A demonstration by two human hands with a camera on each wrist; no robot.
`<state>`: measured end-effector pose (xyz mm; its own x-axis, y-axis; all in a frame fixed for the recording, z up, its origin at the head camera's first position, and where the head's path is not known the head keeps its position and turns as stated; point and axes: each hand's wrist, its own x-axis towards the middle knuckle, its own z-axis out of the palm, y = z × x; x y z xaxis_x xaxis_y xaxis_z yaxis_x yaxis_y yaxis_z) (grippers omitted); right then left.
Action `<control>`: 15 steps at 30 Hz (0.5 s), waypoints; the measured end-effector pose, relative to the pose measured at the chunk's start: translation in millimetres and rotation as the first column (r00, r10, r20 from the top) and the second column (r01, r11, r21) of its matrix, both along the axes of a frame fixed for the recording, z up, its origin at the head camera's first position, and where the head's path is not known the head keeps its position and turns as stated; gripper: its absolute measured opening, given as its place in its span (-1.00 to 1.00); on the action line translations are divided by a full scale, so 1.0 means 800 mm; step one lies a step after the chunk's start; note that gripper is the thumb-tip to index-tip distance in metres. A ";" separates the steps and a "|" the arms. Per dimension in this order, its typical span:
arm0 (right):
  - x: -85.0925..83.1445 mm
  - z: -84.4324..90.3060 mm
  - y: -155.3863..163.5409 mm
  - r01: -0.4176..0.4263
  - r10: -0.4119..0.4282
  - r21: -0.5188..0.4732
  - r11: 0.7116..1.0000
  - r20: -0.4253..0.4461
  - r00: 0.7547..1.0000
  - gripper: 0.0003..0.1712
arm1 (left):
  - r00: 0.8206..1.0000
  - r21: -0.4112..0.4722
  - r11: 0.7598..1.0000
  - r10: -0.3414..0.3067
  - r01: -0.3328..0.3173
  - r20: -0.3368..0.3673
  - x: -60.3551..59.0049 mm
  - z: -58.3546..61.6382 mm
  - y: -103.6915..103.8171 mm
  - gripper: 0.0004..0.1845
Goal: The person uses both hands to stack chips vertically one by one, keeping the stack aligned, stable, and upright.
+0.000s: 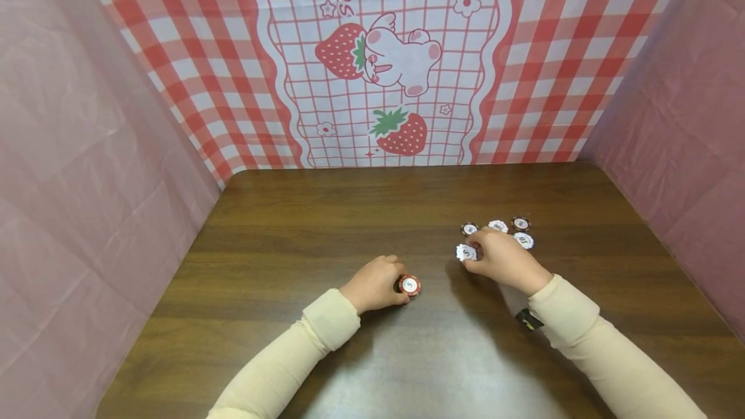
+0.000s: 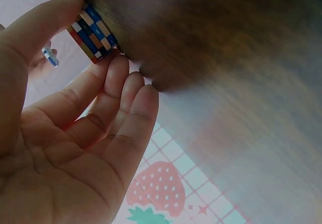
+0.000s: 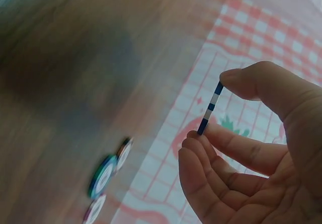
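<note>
**Stack on our left, single chip on our right**

Our left hand (image 1: 375,284) pinches a short stack of chips (image 1: 409,286) standing on the brown wood-grain counter (image 1: 326,225). To its right, our right hand (image 1: 503,258) holds one thin striped chip (image 3: 210,108) edge-on between thumb and fingertips, with loose chips (image 1: 522,232) just beyond.

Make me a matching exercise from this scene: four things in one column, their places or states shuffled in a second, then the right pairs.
Things
1. chip stack
2. single chip
3. loose chips
4. strawberry cloth

Places or states
A. hangs upright behind the table
B. pinched on edge between thumb and fingers of the right hand
C. lie flat on the table, beyond the right hand
D. gripped by the left hand, standing on the table

Pairs: 1-D, 2-B, 3-C, 4-A
</note>
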<state>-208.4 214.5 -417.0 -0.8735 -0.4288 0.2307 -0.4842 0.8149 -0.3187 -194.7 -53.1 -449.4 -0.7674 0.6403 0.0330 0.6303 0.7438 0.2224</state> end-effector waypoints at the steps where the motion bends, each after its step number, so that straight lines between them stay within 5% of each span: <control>1: 0.001 0.000 -0.004 -0.010 0.010 0.003 1.000 -0.011 1.000 -0.75 | 1.000 0.001 1.000 0.000 0.000 0.001 0.000 0.000 0.000 -0.66; 15: 0.011 -0.005 -0.049 -0.111 0.111 0.004 0.994 0.011 0.994 -0.66 | 1.000 0.017 1.000 0.004 -0.004 -0.003 -0.001 -0.001 0.000 -0.67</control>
